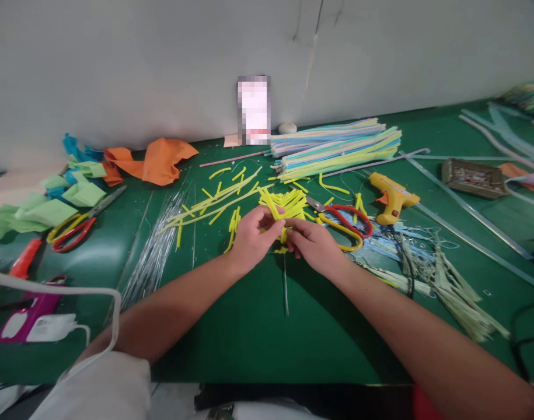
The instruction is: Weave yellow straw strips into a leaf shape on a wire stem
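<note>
My left hand [252, 236] and my right hand [313, 245] meet at the middle of the green table [231, 338]. Both are closed in a pinch on a bunch of short yellow straw pieces [286, 204] that fans out above the fingers. A thin clear stick [285, 289] runs from under the hands toward me. More yellow straw pieces [218, 201] lie scattered just left of the hands. Red-and-yellow scissors [343, 219] lie right beside my right hand.
A yellow glue gun [393, 198] lies right of the scissors. Long pastel straws [337, 146] are stacked at the back. A second pair of scissors [80, 221], green paper [52, 204] and orange paper [157, 160] lie left. Clear sticks [153, 256], dried stalks [450, 286] and a small tray [472, 178] are nearby.
</note>
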Tool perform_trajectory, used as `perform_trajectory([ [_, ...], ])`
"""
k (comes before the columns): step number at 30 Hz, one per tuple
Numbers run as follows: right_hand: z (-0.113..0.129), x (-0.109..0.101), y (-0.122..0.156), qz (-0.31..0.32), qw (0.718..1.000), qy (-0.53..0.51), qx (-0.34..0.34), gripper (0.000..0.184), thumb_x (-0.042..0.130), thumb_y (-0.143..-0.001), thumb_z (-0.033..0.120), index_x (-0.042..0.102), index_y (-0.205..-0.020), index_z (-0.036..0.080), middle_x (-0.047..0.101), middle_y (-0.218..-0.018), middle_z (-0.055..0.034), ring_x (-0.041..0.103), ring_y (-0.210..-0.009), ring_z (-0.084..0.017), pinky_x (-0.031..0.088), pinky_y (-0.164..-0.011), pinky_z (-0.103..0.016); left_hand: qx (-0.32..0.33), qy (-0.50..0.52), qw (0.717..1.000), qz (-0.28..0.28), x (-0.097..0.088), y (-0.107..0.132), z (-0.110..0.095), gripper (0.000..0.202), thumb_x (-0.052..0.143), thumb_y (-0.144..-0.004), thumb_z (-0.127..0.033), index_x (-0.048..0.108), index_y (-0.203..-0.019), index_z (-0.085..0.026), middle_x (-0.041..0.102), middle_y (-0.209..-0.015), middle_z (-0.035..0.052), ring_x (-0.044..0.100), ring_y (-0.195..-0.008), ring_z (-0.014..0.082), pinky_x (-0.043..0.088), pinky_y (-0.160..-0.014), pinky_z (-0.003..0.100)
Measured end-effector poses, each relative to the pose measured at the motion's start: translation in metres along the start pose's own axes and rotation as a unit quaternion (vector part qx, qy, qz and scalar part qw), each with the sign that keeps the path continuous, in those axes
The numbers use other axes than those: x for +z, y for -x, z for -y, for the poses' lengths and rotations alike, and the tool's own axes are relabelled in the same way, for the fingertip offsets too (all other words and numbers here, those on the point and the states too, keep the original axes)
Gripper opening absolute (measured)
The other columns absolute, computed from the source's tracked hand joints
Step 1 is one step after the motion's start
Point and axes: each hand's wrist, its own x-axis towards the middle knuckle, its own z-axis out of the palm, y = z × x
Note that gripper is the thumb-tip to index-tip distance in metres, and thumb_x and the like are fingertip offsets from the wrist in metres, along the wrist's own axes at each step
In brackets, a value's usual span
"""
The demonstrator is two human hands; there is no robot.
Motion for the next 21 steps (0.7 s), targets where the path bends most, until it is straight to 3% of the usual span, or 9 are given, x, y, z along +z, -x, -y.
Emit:
perform_trajectory([
  [2,0.0004,0.0,-0.0004,-0.005,1.0,-0.018,0.017,0.025,0.044,-0.09,0.03,0.062,-0.104,0.02,0.059,-0.062,0.0044,0.054,-0.047,-0.011,0.044,-0.054,-0.026,-0.003,0.007,1.0,0.003,0.0002,0.0001,-0.0001,0.019,0.067,-0.083,-0.03,0.065,-0.096,-0.016,0.067,-0.084,0.0029,0.064,-0.068,0.0109,0.053,-0.063,0.023],
  [7,-0.0008,0.0009,-0.0015,-0.002,0.997,-0.074,0.016,0.014,0.051,-0.088,0.032,0.057,-0.086,0.02,0.061,-0.063,0.0032,0.056,-0.049,-0.01,0.045,-0.054,-0.025,-0.004,0.021,1.0,0.004,0.0001,0.0002,0.0004,0.018,0.065,-0.085,-0.03,0.064,-0.096,-0.017,0.067,-0.085,0.0023,0.062,-0.066,0.009,0.054,-0.061,0.021],
  [11,-0.0029,0.0022,-0.002,-0.003,0.992,-0.12,0.029,0.006,0.053,-0.081,0.023,0.055,-0.085,0.02,0.061,-0.064,0.0032,0.056,-0.049,-0.01,0.046,-0.053,-0.025,-0.009,0.061,0.998,0.01,-0.0001,-0.0005,0.0005,0.015,0.058,-0.088,-0.028,0.063,-0.095,-0.016,0.067,-0.088,0.0032,0.062,-0.06,0.0065,0.054,-0.059,0.019],
  [15,-0.0027,0.0025,-0.0015,-0.002,0.991,-0.125,0.041,0.014,0.051,-0.072,0.012,0.055,-0.083,0.02,0.061,-0.065,0.0036,0.057,-0.05,-0.01,0.047,-0.054,-0.024,-0.027,0.085,0.996,0.015,0.0001,-0.0021,-0.0002,0.013,0.057,-0.086,-0.025,0.063,-0.091,-0.016,0.067,-0.084,0.002,0.061,-0.058,0.0064,0.055,-0.058,0.019],
  [21,-0.0019,0.0026,-0.0005,-0.005,0.989,-0.142,0.031,0.008,0.053,-0.073,0.017,0.053,-0.081,0.02,0.06,-0.063,0.0039,0.055,-0.05,-0.01,0.046,-0.053,-0.024,-0.006,0.057,0.998,0.029,-0.0022,-0.0001,0.0013,0.012,0.058,-0.079,-0.019,0.064,-0.089,-0.016,0.065,-0.079,0.0015,0.061,-0.061,0.0088,0.052,-0.056,0.02],
])
